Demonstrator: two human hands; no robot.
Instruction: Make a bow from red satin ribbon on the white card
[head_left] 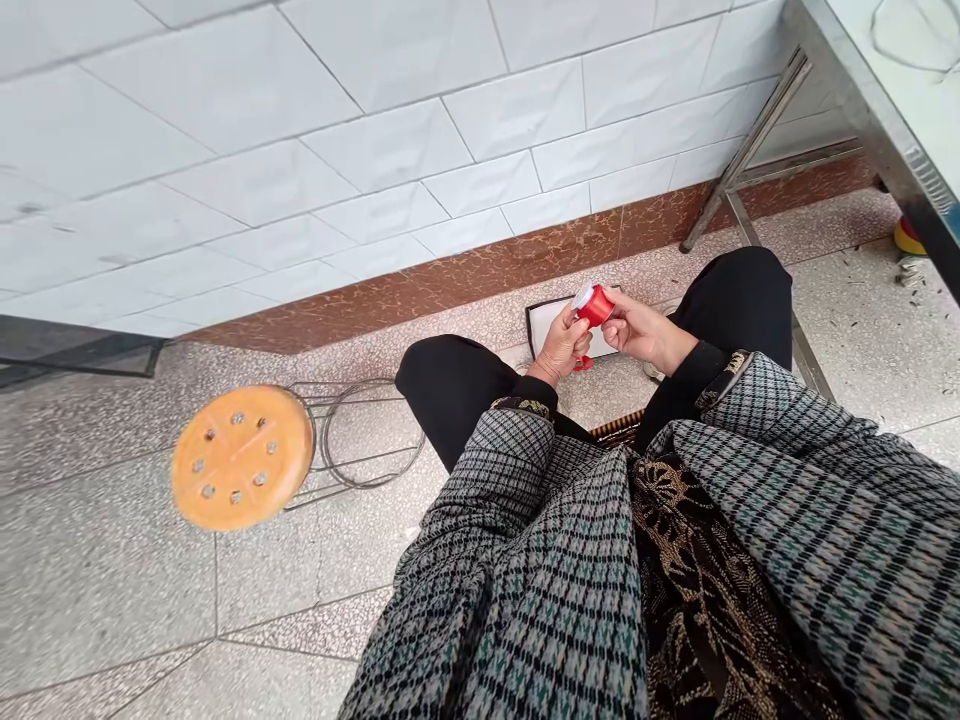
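Left hand (pixel 564 346), right hand (pixel 639 329): together, clasping the small red-and-white plastic-looking cylinder (pixel 598 307)
Grip: if slack, it may drop

red-and-white cylindrical item (pixel 596 306), orange stool seat (pixel 238 456), black trousers (pixel 450 385), grey, black and teal checked coat (pixel 540 570), gold-patterned black top (pixel 679 520), white wall tiles (pixel 517 105), brown marbled baseboard (pixel 540 252)

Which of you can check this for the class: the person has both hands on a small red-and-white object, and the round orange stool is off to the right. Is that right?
Not quite: the stool's side is wrong. The head view shows the round orange stool off to the left. The left hand and right hand are indeed both on the small red-and-white object.
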